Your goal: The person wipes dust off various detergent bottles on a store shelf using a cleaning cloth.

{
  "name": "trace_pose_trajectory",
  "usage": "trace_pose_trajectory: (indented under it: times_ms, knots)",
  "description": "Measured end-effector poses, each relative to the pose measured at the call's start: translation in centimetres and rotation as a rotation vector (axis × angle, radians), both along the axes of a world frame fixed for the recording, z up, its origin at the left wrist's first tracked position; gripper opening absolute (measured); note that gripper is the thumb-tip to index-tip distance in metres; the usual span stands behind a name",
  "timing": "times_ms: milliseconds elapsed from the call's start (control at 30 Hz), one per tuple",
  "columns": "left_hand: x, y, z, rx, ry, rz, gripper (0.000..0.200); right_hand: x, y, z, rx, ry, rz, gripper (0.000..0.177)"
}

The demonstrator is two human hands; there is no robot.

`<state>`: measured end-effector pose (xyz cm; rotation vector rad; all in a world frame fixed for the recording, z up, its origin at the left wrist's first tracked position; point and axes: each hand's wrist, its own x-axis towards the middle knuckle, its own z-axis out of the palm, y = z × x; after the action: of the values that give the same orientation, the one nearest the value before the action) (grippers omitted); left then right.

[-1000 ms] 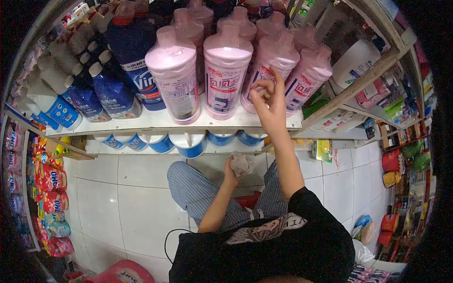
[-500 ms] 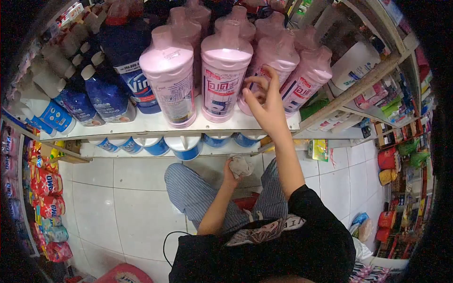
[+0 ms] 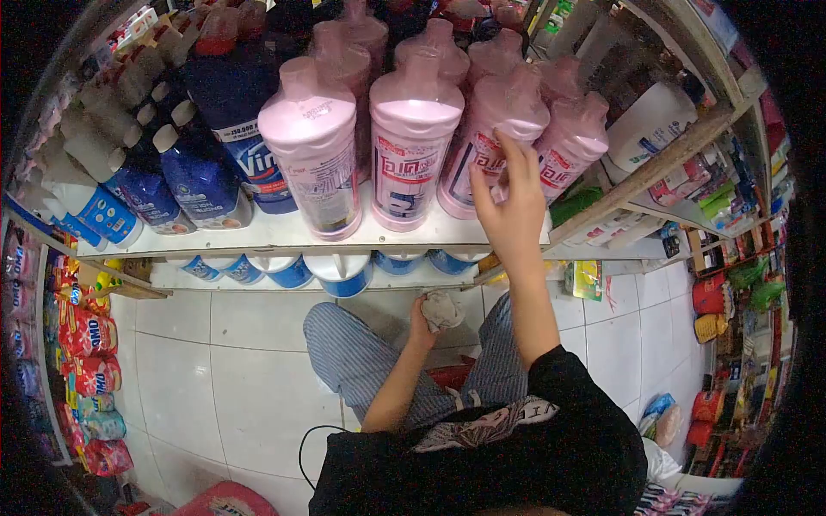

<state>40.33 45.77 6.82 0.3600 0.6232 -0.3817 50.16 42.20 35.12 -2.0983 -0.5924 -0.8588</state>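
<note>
Several pink bottles with wrapped tops stand in rows on the white shelf (image 3: 258,237). My right hand (image 3: 514,193) is raised before the front-row pink bottle (image 3: 495,120) right of the middle one, fingers apart, at its label; whether they touch cannot be made out. The middle pink bottle (image 3: 413,138) and the left pink bottle (image 3: 311,155) stand upright beside it. Lower down, over my lap, my left hand (image 3: 422,322) is closed around a crumpled whitish cloth (image 3: 442,310).
Blue bottles (image 3: 200,181) stand on the shelf's left part. White tubs with blue labels (image 3: 338,273) sit on the shelf below. Red packets (image 3: 90,334) line the far left. A wooden post (image 3: 662,146) rises at the right. A red stool (image 3: 228,500) is behind, lower left.
My right hand has moved slightly right and down, and its fingers have straightened from a curled pose. The view has shifted slightly. My left hand still holds the cloth.
</note>
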Motion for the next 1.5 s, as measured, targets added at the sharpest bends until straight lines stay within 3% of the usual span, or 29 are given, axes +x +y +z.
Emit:
trace_pose_trajectory:
  times_ms: [33,100,133,200,267,367,467,567,667,767,867,1000,1067,1267,1367,1500]
  knots:
    - [0.2,-0.2,0.1,0.044,0.03,0.015,0.041,0.6,0.1,0.1,-0.132,-0.189,-0.111,0.04]
    - [0.3,0.0,-0.6,0.091,0.061,0.033,0.041,1.4,-0.2,1.0,-0.209,-0.322,-0.205,0.036]
    - [0.2,0.3,-1.8,0.049,-0.019,-0.017,0.041,1.7,-0.4,1.3,-0.293,-0.452,-0.301,0.031]
    - [0.0,0.0,-3.0,0.002,-0.095,-0.072,0.04,2.5,-0.8,1.5,-0.36,-0.487,-0.307,0.029]
    - [0.4,-0.4,-3.1,-0.16,-0.101,0.044,0.042,3.4,-1.4,1.5,-0.499,-0.61,-0.294,0.026]
    - [0.4,-0.3,-2.2,-0.086,-0.088,0.026,0.043,4.1,-2.2,1.2,-0.555,-0.721,-0.26,0.024]
    - [0.5,-0.7,-4.3,-0.09,-0.034,0.043,0.043,4.3,-2.2,1.3,-0.567,-0.818,-0.251,0.022]
    - [0.1,-0.2,-1.4,-0.031,0.01,0.019,0.042,4.0,-1.9,1.2,-0.588,-0.756,-0.21,0.028]
    - [0.3,-0.1,-2.9,0.011,0.026,-0.023,0.042,4.6,-1.9,0.5,-0.565,-0.775,-0.178,0.026]
    - [-0.1,0.2,1.7,0.007,0.013,-0.021,0.043,4.7,-1.8,0.1,-0.516,-0.767,-0.201,0.022]
    - [-0.4,0.5,3.1,0.081,0.033,0.0,0.04,4.7,-1.7,-0.1,-0.426,-0.754,-0.201,0.019]
    - [-0.1,0.3,0.9,0.065,-0.056,-0.032,0.045,3.7,-2.3,-1.1,-0.283,-0.675,-0.223,0.016]
    - [-0.2,0.3,1.1,0.022,-0.008,0.005,0.038,2.9,-2.5,-1.6,-0.192,-0.556,-0.206,0.017]
    - [-0.2,0.2,0.9,0.139,0.108,-0.012,0.038,3.1,-2.5,-1.4,-0.052,-0.558,-0.157,0.019]
    - [0.0,0.0,-0.9,0.105,0.012,0.006,0.04,3.7,-2.2,0.8,0.033,-0.594,-0.139,0.021]
    - [-0.1,-0.2,-0.2,0.053,-0.014,-0.02,0.042,3.8,-1.6,3.8,-0.177,-0.439,-0.245,0.024]
